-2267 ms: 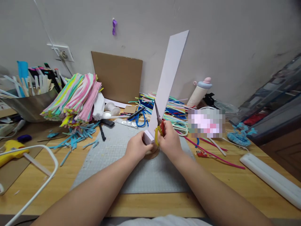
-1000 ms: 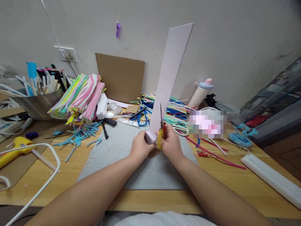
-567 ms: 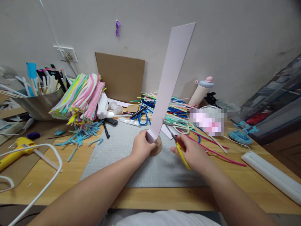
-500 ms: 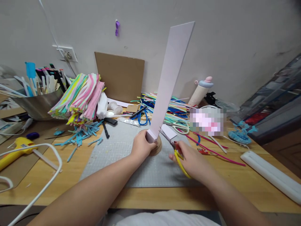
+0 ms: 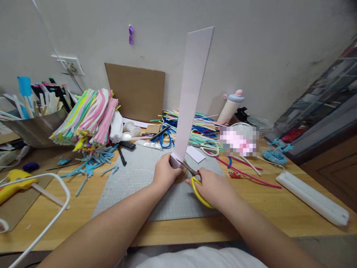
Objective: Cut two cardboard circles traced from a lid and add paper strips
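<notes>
My left hand [image 5: 164, 174] is closed on the lower end of a long pale lilac foam strip [image 5: 192, 89] that stands nearly upright over the grey cutting mat [image 5: 134, 178]. My right hand [image 5: 213, 186] grips scissors with yellow and red handles [image 5: 198, 184]; their blades point left toward the base of the strip, close to my left fingers. A small cut-off lilac piece [image 5: 195, 153] lies on the mat just behind the scissors. A round cardboard disc under my hands is mostly hidden.
Stacks of coloured pipe cleaners [image 5: 86, 119] sit at the left and more pipe cleaners [image 5: 200, 128] behind the strip. A cardboard sheet [image 5: 135, 91] leans on the wall. A yellow glue gun [image 5: 13, 182], a white cord, a bottle [image 5: 230, 106] and a white bar [image 5: 311, 197] lie around.
The scissors cut at the strip's base, then my right hand pulled away right with them. A small lilac piece dropped onto the mat. The scissors are now back near the strip's base.
</notes>
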A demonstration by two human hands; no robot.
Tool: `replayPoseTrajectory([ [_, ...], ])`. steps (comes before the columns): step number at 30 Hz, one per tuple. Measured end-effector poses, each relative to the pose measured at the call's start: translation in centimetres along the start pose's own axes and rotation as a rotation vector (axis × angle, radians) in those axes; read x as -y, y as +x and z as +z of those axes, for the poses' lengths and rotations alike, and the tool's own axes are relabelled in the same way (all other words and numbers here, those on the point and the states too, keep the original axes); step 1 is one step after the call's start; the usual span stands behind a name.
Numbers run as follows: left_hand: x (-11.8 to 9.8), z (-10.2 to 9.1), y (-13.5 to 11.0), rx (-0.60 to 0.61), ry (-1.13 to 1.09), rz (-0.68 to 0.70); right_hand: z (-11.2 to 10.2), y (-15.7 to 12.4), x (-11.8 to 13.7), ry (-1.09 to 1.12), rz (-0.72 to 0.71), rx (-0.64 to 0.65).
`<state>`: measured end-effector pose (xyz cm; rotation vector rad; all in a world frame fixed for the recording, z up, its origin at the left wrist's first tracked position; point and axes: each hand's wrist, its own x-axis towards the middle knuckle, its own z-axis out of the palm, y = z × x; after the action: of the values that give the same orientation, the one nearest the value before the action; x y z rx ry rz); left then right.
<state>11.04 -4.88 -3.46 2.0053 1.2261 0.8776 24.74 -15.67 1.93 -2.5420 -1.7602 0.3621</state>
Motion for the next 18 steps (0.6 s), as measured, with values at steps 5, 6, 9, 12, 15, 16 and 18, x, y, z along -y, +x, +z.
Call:
replayPoseTrajectory([
  [5,0.1,0.1,0.1,-0.008,0.034,0.003,-0.5,0.1,0.7,-0.019,0.010,0.029],
  [6,0.1,0.1,0.1,-0.010,0.040,0.004,-0.6,0.1,0.8,-0.023,0.012,0.032],
  [9,0.2,0.1,0.1,-0.011,0.055,0.010,-0.9,-0.1,0.8,-0.037,0.023,0.039],
  [12,0.1,0.1,0.1,-0.013,0.064,0.019,-1.1,-0.1,1.0,-0.050,0.028,0.051],
  [15,0.1,0.1,0.1,-0.017,0.071,0.024,-1.2,0.1,1.3,-0.060,0.026,0.057],
  [16,0.1,0.1,0.1,-0.018,0.074,0.025,-1.2,0.2,1.5,-0.063,0.027,0.058],
  [18,0.1,0.1,0.1,-0.019,0.078,0.026,-1.2,0.4,1.7,-0.069,0.033,0.065],
])
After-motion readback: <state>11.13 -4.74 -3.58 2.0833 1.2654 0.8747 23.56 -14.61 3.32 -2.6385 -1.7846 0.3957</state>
